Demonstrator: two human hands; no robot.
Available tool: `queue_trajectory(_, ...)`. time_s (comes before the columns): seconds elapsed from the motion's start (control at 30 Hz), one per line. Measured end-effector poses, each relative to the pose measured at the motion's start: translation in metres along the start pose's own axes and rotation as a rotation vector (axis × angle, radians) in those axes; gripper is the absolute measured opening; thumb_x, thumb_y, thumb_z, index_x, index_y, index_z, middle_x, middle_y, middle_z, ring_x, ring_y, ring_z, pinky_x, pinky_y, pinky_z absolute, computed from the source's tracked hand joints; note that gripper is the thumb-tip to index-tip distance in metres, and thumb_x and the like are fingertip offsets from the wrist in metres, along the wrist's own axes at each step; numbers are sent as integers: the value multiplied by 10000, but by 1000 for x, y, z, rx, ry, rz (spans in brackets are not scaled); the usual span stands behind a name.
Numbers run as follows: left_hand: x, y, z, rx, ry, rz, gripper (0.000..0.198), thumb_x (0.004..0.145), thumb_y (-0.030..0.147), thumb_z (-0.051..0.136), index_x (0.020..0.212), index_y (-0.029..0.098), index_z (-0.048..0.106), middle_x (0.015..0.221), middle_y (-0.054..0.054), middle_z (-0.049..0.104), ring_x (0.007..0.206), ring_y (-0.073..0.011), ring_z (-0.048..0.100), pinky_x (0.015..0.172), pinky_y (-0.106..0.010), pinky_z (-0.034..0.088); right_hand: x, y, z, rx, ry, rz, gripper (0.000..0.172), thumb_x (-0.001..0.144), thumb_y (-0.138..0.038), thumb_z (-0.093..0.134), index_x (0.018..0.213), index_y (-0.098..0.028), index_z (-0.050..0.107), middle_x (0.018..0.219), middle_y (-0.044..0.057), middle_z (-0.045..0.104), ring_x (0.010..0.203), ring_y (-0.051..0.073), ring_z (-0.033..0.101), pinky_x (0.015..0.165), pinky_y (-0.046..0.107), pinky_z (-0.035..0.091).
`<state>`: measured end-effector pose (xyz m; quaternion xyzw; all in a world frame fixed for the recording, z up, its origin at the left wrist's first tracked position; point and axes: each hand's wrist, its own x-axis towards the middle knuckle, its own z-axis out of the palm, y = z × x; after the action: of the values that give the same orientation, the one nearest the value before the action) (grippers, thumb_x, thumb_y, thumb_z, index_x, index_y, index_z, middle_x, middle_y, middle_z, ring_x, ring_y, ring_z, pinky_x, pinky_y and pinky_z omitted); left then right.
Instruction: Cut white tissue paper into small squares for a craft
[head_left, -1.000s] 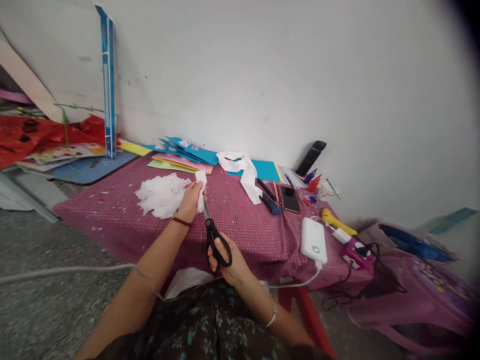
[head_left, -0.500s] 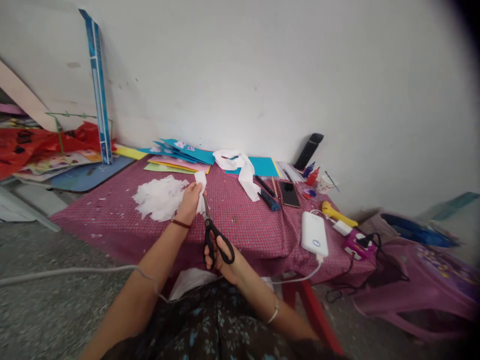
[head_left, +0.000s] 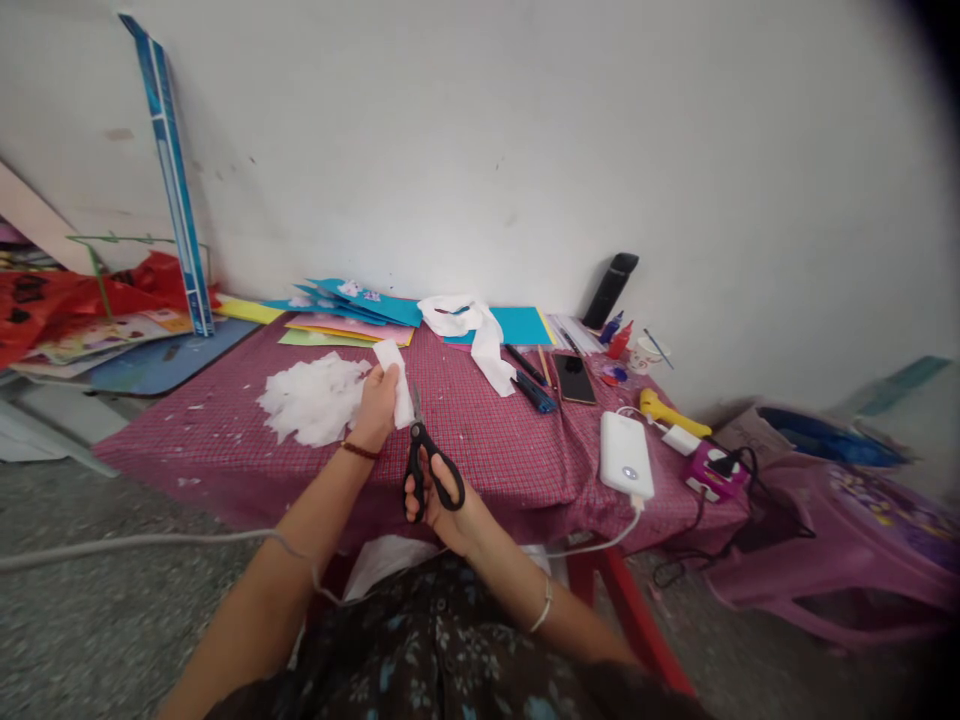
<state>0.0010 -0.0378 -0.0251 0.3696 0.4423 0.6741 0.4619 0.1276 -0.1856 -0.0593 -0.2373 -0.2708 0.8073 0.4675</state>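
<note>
Cutting, seemingly: pinching a white strip (head_left: 405,408) in the left hand (head_left: 377,402), gripping scissors (head_left: 418,436) in the right hand (head_left: 456,520); needing next to line up blades (head_left: 417,404).

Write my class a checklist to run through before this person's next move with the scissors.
1. White strip gripped: ok, in the left hand.
2. Scissors gripped: ok, the right hand holds the black handles.
3. Left hand away from the blades: ok, a gap shows.
4. Blades touching the strip: cannot tell; they lie close beside its edge.
5. White pile away from the blades: ok, it lies beyond the left hand.
6. Cable clear of the left forearm: not ok, it crosses it in view.
</note>
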Motion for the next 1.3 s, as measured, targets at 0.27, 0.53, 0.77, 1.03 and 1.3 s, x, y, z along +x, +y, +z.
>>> queue_trajectory(0.27,-7,5,4,-39,-48,-42,235,808,324,686,741,195,502,517,86,448,405,-66,389,424,-199,322,8,-1,7,65,-21,-3,561,696,-635,791,1000,-227,554,720,-41,671,538,111,576,541,259,474)
queue_trajectory(0.53,-5,5,2,-108,-51,-168,285,864,369,657,707,201,488,489,76,471,370,-78,434,399,-203,361,17,12,11,-10,83,-173,542,722,-616,789,972,-211,529,655,-55,623,419,70,471,411,212,367)
queue_trajectory(0.77,-3,8,5,-234,-104,-342,208,859,268,643,705,169,544,533,32,564,412,-85,515,443,-207,439,12,4,9,53,25,-111,570,695,-627,800,999,-217,546,705,-46,644,494,93,536,498,240,430)
queue_trajectory(1.03,-7,9,3,-241,-187,-416,164,810,245,680,722,154,576,544,23,595,409,-105,550,443,-232,474,9,-3,8,117,-30,-83,519,717,-600,789,989,-219,565,732,-33,654,546,110,552,549,265,433)
queue_trajectory(1.3,-7,11,1,-211,-209,-390,193,825,275,700,727,139,604,548,10,613,403,-103,561,403,-216,446,1,-2,5,112,-37,-65,517,721,-607,784,993,-220,573,741,-31,658,543,111,555,539,264,436)
